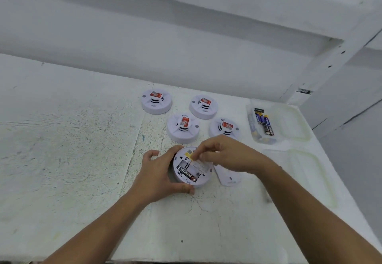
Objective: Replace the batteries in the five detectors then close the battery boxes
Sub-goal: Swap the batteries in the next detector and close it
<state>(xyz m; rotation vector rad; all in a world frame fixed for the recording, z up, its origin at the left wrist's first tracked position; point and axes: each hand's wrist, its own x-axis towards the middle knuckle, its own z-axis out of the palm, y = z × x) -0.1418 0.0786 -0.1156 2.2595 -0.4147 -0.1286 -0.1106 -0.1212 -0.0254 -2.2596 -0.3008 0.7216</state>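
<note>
My left hand (pixel 161 172) grips the rim of the detector (pixel 193 166) I am working on, thumb at the near edge and fingers curled round the far-left side. It sits on the white table (pixel 72 139) just in front of me, turned back-side up with its battery bay uncovered. One battery (pixel 187 174) lies in the bay, black with a reddish end. Its long axis runs from far-left to near-right, the reddish end nearest me. The white word EVEREADY along it reads upside down from where I stand. The slot beside it looks bare, though my fingers hide part of it. My right hand (pixel 225 156) reaches over the far half of the detector, fingertips bunched and pointing down by a small yellow sticker (pixel 189 152); I cannot tell whether they pinch anything. A loose white cover (pixel 228 176) lies flat just to the right, partly under my right wrist. Beyond it, four other detectors (pixel 183 127) stand face-up in two staggered rows, each with a red label too small to read. To the right, a clear tub (pixel 253 104) holds spare batteries (pixel 265 124), blue and black, lying lengthwise away from me. One of them carries white lettering that seems to include CELL.
</note>
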